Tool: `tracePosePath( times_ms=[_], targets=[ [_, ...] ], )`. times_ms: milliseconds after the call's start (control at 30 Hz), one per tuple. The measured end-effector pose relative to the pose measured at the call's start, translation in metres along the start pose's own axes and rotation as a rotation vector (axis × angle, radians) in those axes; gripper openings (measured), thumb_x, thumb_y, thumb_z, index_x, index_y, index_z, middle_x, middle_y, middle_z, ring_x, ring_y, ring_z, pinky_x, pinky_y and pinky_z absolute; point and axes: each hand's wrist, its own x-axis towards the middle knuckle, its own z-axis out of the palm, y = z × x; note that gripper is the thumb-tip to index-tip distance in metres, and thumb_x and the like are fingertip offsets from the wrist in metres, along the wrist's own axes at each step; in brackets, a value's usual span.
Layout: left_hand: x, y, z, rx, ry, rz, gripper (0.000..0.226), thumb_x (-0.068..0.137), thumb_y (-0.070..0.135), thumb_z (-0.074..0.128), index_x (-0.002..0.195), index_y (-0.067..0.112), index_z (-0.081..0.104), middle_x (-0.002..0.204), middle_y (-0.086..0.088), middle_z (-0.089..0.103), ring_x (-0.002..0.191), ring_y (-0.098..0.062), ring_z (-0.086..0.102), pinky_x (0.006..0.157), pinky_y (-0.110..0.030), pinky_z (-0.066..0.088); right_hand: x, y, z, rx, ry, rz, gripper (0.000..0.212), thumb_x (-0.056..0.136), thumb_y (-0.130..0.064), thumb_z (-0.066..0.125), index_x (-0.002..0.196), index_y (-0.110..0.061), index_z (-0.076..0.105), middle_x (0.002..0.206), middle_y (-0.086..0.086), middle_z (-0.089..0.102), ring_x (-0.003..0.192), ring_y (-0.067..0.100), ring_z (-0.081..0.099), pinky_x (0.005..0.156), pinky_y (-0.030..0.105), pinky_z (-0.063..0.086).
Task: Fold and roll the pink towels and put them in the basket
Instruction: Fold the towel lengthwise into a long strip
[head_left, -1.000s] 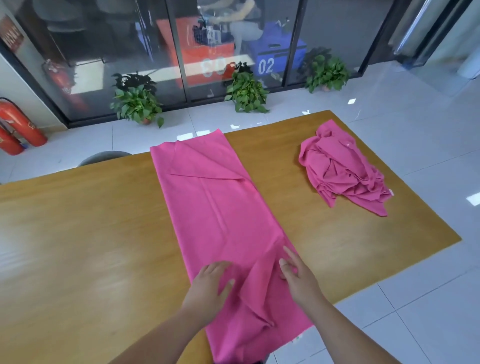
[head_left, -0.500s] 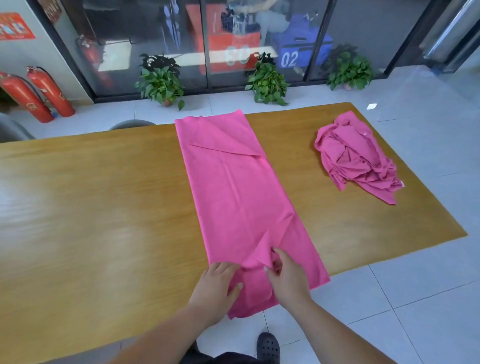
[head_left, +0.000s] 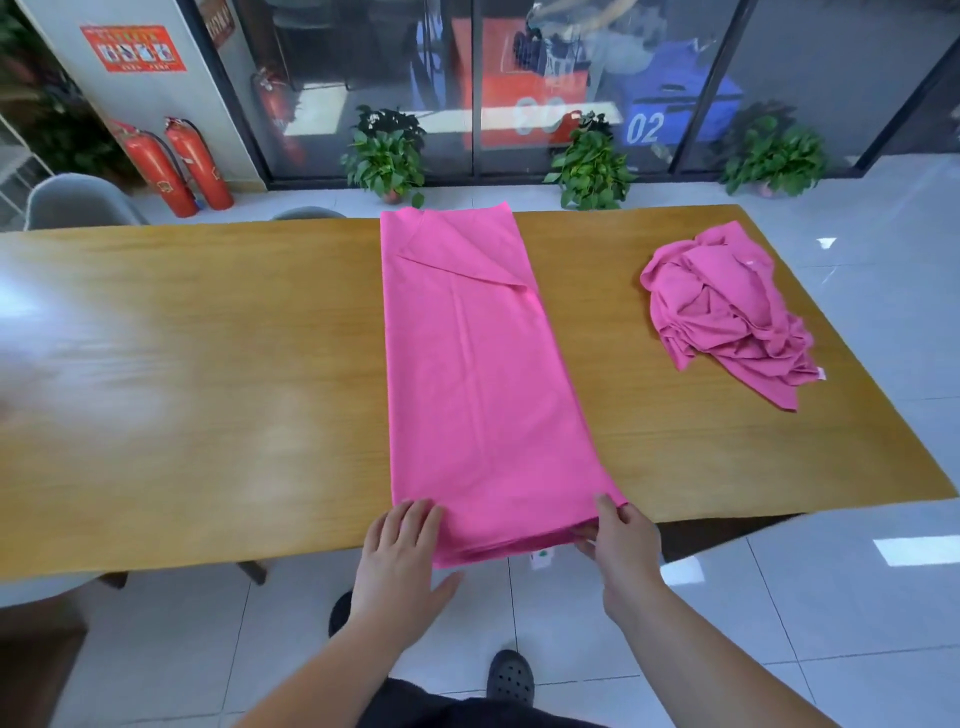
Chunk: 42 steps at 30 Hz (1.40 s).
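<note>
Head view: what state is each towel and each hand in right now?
long towel: folded into a strip, lying flat across the table
crumpled towel: unfolded heap on the table's right side
left hand: fingers straight, resting on the long towel's near-left corner
right hand: pinches the long towel's near-right corner

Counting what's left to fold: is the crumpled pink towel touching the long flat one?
No, a strip of bare table separates the crumpled towel from the long flat towel.
</note>
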Motion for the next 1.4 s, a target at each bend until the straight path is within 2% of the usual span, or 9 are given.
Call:
tracePosePath(
  times_ms=[100, 200, 367, 467, 700, 867, 1133, 1233, 1400],
  targets=[
    [0.005, 0.005, -0.003, -0.013, 0.033, -0.053, 0.07, 0.088, 0.046, 0.073, 0.148, 0.017, 0.052, 0.143, -0.001, 0.059, 0.133, -0.03, 0.056, 0.115, -0.052, 0.043, 0.001, -0.004, -0.013, -0.07, -0.041, -0.174, 0.027, 0.105, -0.04, 0.063, 0.094, -0.02, 0.078, 0.089, 0.005, 0.079, 0.086, 0.03, 0.078, 0.082, 0.047, 0.064],
    [0.003, 0.002, -0.005, 0.004, 0.056, -0.076, 0.07, 0.081, 0.015, 0.076, 0.147, 0.015, 0.053, 0.136, -0.003, 0.063, 0.126, -0.031, 0.061, 0.107, -0.049, 0.048, 0.01, 0.009, -0.028, -0.113, -0.047, -0.023, 0.018, 0.107, -0.026, 0.062, 0.106, -0.013, 0.075, 0.09, 0.008, 0.079, 0.076, 0.024, 0.079, 0.073, 0.041, 0.063],
    [-0.016, -0.003, -0.007, 0.039, 0.123, -0.126, 0.072, 0.075, 0.004, 0.079, 0.143, 0.017, 0.058, 0.138, -0.003, 0.061, 0.123, -0.031, 0.058, 0.098, -0.048, 0.05, 0.015, 0.003, -0.037, -0.172, -0.12, -0.054, 0.024, 0.109, -0.03, 0.059, 0.104, -0.013, 0.074, 0.084, 0.004, 0.08, 0.076, 0.022, 0.078, 0.074, 0.041, 0.064],
    [-0.026, -0.003, -0.006, -0.061, 0.179, -0.265, 0.063, 0.079, 0.007, 0.079, 0.139, 0.018, 0.061, 0.133, -0.002, 0.061, 0.117, -0.03, 0.06, 0.092, -0.046, 0.051, 0.005, -0.007, -0.042, -0.289, -0.094, -0.29, 0.035, 0.111, -0.041, 0.052, 0.09, -0.021, 0.073, 0.076, -0.001, 0.075, 0.07, 0.016, 0.073, 0.069, 0.036, 0.061],
    [-0.032, 0.008, -0.005, -0.374, 0.152, -0.611, 0.026, 0.101, 0.047, 0.062, 0.12, 0.034, 0.051, 0.111, 0.014, 0.056, 0.094, -0.015, 0.061, 0.082, -0.04, 0.052, 0.031, 0.023, -0.055, -0.446, -0.057, -0.108, 0.026, 0.101, -0.041, 0.07, 0.086, -0.021, 0.076, 0.073, -0.004, 0.076, 0.073, 0.022, 0.075, 0.076, 0.046, 0.061],
    [-0.035, 0.01, -0.01, -0.566, 0.093, -0.761, 0.034, 0.096, 0.053, 0.067, 0.117, 0.035, 0.046, 0.105, 0.019, 0.058, 0.085, -0.006, 0.063, 0.062, -0.032, 0.05, 0.032, 0.027, -0.057, -0.531, 0.03, -0.183, 0.025, 0.095, -0.051, 0.073, 0.086, -0.028, 0.073, 0.075, -0.009, 0.075, 0.076, 0.015, 0.071, 0.079, 0.042, 0.06],
    [-0.032, 0.008, -0.007, -1.075, 0.023, -0.917, 0.029, 0.093, 0.015, 0.075, 0.114, 0.025, 0.057, 0.109, 0.005, 0.075, 0.096, -0.013, 0.072, 0.072, -0.03, 0.054, 0.033, 0.033, -0.052, 0.082, 0.03, 0.009, 0.026, 0.086, -0.016, 0.09, 0.1, 0.0, 0.075, 0.095, 0.011, 0.08, 0.088, 0.022, 0.08, 0.09, 0.037, 0.062],
    [-0.027, 0.003, -0.006, -1.353, 0.041, -0.993, 0.031, 0.092, 0.011, 0.076, 0.117, 0.017, 0.059, 0.113, -0.009, 0.075, 0.103, -0.023, 0.074, 0.084, -0.036, 0.062, 0.035, 0.031, -0.052, 0.192, 0.009, 0.028, 0.031, 0.086, -0.011, 0.088, 0.105, 0.004, 0.07, 0.102, 0.019, 0.078, 0.093, 0.026, 0.08, 0.093, 0.036, 0.061],
    [-0.02, -0.005, -0.005, -1.525, 0.121, -1.044, 0.027, 0.095, 0.007, 0.077, 0.116, 0.002, 0.061, 0.117, -0.021, 0.071, 0.105, -0.035, 0.075, 0.081, -0.038, 0.066, 0.041, 0.027, -0.05, 0.259, -0.069, 0.003, 0.025, 0.089, -0.003, 0.083, 0.108, 0.0, 0.068, 0.108, 0.021, 0.074, 0.107, 0.033, 0.076, 0.099, 0.041, 0.059]
  ],
)
